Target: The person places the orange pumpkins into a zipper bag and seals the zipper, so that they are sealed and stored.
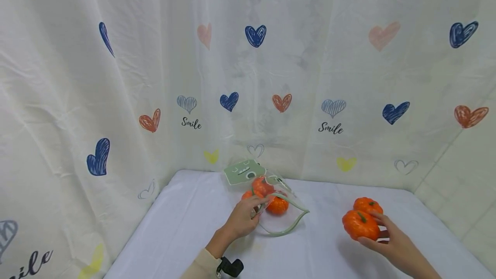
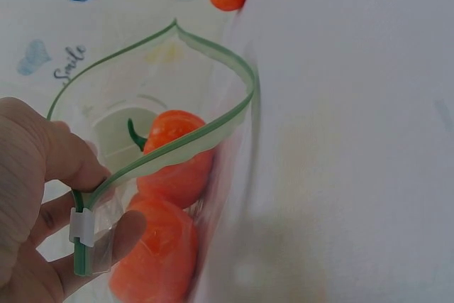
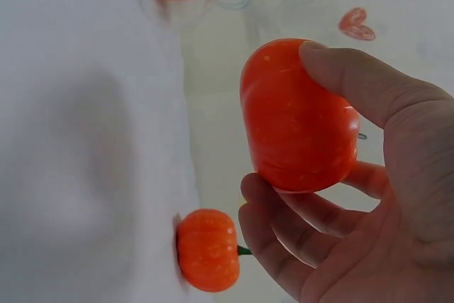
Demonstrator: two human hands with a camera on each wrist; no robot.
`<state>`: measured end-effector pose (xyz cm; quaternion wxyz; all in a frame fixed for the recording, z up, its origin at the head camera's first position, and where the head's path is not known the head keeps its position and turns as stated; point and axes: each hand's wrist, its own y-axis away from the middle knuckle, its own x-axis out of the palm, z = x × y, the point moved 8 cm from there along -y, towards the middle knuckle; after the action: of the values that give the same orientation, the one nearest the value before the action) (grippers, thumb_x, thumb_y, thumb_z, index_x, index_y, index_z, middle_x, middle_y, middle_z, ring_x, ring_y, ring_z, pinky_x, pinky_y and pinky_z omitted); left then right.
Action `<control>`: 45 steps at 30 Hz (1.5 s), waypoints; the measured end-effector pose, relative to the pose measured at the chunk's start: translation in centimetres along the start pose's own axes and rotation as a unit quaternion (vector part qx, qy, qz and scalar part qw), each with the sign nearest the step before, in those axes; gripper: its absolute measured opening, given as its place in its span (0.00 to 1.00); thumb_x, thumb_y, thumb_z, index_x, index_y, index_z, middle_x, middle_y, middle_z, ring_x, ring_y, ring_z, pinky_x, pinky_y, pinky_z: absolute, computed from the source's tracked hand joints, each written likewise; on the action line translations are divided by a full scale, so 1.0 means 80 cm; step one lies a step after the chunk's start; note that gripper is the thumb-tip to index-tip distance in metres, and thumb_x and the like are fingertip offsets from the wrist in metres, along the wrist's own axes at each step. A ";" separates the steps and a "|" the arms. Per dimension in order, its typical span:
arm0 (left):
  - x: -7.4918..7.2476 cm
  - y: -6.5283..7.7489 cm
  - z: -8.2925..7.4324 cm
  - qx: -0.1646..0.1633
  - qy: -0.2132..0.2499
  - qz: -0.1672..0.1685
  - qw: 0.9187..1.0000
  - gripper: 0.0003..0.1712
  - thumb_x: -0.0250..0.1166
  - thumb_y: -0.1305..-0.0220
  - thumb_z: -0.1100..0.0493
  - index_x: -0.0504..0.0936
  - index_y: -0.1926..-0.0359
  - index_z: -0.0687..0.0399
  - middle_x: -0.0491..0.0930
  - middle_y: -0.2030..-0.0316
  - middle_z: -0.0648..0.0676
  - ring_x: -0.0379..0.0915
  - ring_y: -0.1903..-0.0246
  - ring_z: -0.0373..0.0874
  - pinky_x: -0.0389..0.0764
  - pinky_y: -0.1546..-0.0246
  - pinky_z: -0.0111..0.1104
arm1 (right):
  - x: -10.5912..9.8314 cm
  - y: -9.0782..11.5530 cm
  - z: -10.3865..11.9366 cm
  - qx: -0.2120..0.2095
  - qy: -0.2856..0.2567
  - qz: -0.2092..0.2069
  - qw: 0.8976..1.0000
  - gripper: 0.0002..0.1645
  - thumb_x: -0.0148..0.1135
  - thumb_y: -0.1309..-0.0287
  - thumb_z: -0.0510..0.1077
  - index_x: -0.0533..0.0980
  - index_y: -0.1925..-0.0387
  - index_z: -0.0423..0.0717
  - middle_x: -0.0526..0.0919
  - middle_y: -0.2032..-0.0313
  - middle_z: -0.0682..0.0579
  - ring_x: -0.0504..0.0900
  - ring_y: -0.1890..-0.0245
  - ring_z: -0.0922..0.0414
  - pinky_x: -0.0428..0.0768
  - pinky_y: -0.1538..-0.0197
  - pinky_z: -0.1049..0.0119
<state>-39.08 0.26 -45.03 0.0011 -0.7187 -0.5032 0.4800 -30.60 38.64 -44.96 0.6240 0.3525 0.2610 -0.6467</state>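
My left hand (image 1: pixel 243 218) pinches the green-edged rim of a clear zip bag (image 1: pixel 288 228), near its white slider (image 2: pixel 82 227). The bag's mouth gapes toward the right, and several small orange pumpkins (image 2: pixel 177 154) lie inside it. On the right, my right hand (image 1: pixel 395 240) grips another orange pumpkin (image 3: pixel 298 115) between thumb and fingers, raised off the table. One more pumpkin (image 3: pixel 209 250) sits on the table just behind the held one, apart from my fingers in the right wrist view.
A white cloth covers the table (image 1: pixel 201 214). Behind it hangs a pale curtain (image 1: pixel 240 68) printed with hearts and "Smile". The bag's green printed end (image 1: pixel 245 172) lies near the table's back edge. A black strap with a small device (image 1: pixel 231 267) is on the left wrist.
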 end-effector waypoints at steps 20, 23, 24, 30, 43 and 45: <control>0.002 0.000 -0.001 0.014 0.000 -0.005 1.000 0.34 0.66 0.41 0.75 0.80 0.35 0.51 0.86 0.48 0.51 0.80 0.62 0.42 0.81 0.60 0.24 | 0.032 0.007 0.079 -0.100 -0.041 -0.006 0.994 0.53 0.73 0.42 0.57 0.58 0.25 0.44 0.68 0.31 0.30 0.79 0.52 0.54 0.82 0.56 0.71; 0.002 0.000 -0.001 0.014 -0.001 -0.004 1.000 0.33 0.65 0.42 0.76 0.80 0.35 0.51 0.86 0.47 0.51 0.80 0.61 0.42 0.81 0.59 0.23 | 0.039 0.009 0.087 -0.116 -0.055 -0.003 0.992 0.51 0.74 0.42 0.55 0.59 0.25 0.45 0.69 0.32 0.32 0.79 0.54 0.56 0.82 0.57 0.72; 0.002 -0.001 -0.001 0.015 -0.001 -0.004 1.000 0.33 0.65 0.42 0.76 0.80 0.35 0.52 0.86 0.47 0.51 0.81 0.61 0.43 0.81 0.59 0.24 | 0.041 0.009 0.089 -0.121 -0.059 -0.001 0.991 0.51 0.74 0.43 0.54 0.59 0.25 0.46 0.70 0.32 0.33 0.79 0.54 0.56 0.82 0.57 0.72; 0.002 0.000 0.001 0.004 0.002 -0.006 1.000 0.33 0.66 0.43 0.76 0.82 0.36 0.52 0.87 0.49 0.52 0.80 0.62 0.41 0.79 0.61 0.24 | 0.054 0.007 0.101 -0.120 -0.077 0.019 0.990 0.52 0.74 0.43 0.55 0.59 0.25 0.45 0.69 0.31 0.33 0.79 0.53 0.54 0.83 0.57 0.71; 0.000 0.000 0.001 0.007 0.001 -0.005 1.000 0.34 0.65 0.43 0.76 0.81 0.36 0.51 0.86 0.50 0.51 0.81 0.61 0.42 0.81 0.61 0.26 | 0.086 -0.003 0.117 -0.097 -0.088 0.052 0.990 0.53 0.77 0.47 0.57 0.61 0.25 0.48 0.71 0.32 0.37 0.79 0.53 0.54 0.86 0.54 0.57; 0.000 0.000 0.001 0.005 0.001 -0.004 1.000 0.34 0.65 0.42 0.76 0.81 0.35 0.50 0.86 0.49 0.51 0.81 0.61 0.42 0.81 0.61 0.26 | 0.090 -0.003 0.120 -0.100 -0.084 0.054 0.990 0.53 0.77 0.47 0.57 0.62 0.25 0.47 0.72 0.32 0.38 0.79 0.53 0.54 0.86 0.54 0.58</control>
<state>-39.10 0.24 -45.06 0.0069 -0.7171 -0.5039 0.4814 -31.92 26.71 -44.75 0.7096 0.2466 0.2519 -0.6101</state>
